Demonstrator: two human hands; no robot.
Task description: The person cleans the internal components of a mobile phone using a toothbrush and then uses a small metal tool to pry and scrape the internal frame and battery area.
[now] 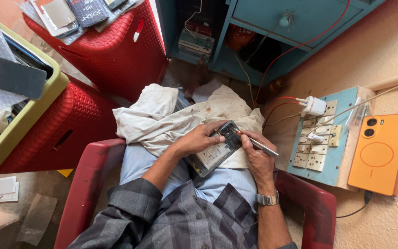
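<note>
A plaid sleeve [162, 216] leads to the left hand [198, 138], clasped around 1 opened phone [215, 148] on the lap (long axis slanting toward the upper right). The right hand [257, 154] pinches a metal tool [257, 143], tip touching the phone's upper end.

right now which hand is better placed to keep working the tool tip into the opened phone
Right hand: it already grips the slim tool, tip at the opened phone upper end. Left hand is busy steadying the phone on the lap.
</note>
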